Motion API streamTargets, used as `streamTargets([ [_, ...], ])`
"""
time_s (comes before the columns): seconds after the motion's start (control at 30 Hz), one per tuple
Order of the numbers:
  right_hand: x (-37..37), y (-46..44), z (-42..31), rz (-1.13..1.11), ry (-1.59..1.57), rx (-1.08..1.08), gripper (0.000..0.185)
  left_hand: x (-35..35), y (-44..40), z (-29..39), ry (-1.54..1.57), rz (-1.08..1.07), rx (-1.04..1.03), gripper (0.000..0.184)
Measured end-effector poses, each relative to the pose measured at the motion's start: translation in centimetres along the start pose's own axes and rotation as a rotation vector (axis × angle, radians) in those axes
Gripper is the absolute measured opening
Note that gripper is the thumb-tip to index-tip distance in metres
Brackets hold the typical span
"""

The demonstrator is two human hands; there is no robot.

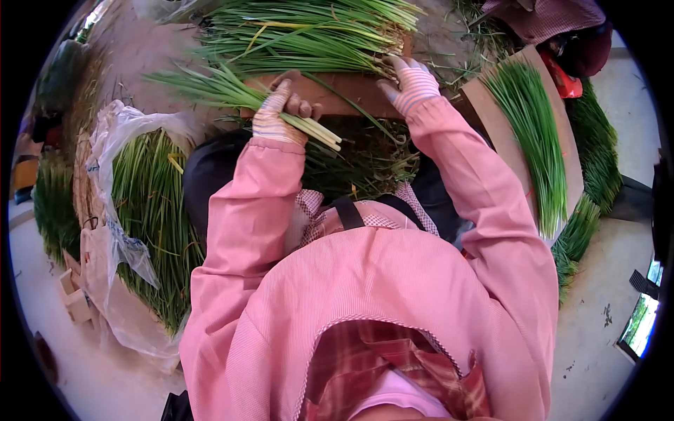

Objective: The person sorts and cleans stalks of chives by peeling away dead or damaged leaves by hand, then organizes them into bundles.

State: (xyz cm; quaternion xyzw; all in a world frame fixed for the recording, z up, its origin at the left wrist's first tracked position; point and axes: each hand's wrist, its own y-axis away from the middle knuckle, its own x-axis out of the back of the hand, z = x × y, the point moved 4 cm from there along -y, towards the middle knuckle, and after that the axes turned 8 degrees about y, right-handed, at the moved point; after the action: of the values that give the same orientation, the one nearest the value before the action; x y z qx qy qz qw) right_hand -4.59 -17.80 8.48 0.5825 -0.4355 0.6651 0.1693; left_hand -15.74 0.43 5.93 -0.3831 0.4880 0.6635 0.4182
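Note:
My left hand, in a striped glove, is closed around a small bunch of chives. Their pale stem ends stick out to the lower right and the green leaves fan to the upper left. A striped glove also covers my right hand, which is at the root ends of a large pile of chives. Its thumb and fingers are apart there, with the fingertips touching or close to the stems. The pile lies across a brown board in front of me.
At left, more chives stand in a clear plastic bag. A neat bundle of chives lies on a brown board at right, with more bundles beyond. Loose leaves litter the space between my legs. Purple checked cloth is at upper right.

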Motion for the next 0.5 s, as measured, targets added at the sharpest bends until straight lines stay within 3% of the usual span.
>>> streamTargets([
  [0.03,-0.8,-0.3,0.0,-0.001,-0.009,0.0,0.03,0.2,0.0,-0.5,-0.013,0.104,-0.02,0.013],
  [0.07,-1.9,-0.6,0.0,-0.066,0.044,-0.018,0.032,0.1,-0.1,-1.0,-0.05,0.016,0.0,0.013],
  [0.13,-3.5,-0.9,0.3,-0.133,0.089,-0.045,0.035,1.1,0.1,-1.9,-0.094,0.129,-0.006,0.014],
  [0.23,-5.0,-0.9,0.1,-0.273,-0.418,0.167,0.036,1.3,0.6,-2.7,-0.124,0.274,-0.014,0.015],
  [0.27,-5.0,-1.0,0.1,-0.277,-0.42,0.164,0.036,1.9,0.3,-2.9,-0.125,0.278,-0.011,0.015],
  [0.33,-6.8,-0.1,1.6,-0.679,-1.185,-0.628,0.036,2.5,-0.6,-3.7,-0.064,0.027,0.071,0.017],
  [0.4,-5.6,-0.6,2.5,-0.713,-1.023,-0.603,0.035,2.3,-0.3,-3.8,-0.11,0.112,0.037,0.02],
  [0.5,-3.8,-1.7,2.9,-0.663,-1.202,-0.644,0.035,2.0,-0.3,-3.2,-0.148,0.04,-0.02,0.027],
])
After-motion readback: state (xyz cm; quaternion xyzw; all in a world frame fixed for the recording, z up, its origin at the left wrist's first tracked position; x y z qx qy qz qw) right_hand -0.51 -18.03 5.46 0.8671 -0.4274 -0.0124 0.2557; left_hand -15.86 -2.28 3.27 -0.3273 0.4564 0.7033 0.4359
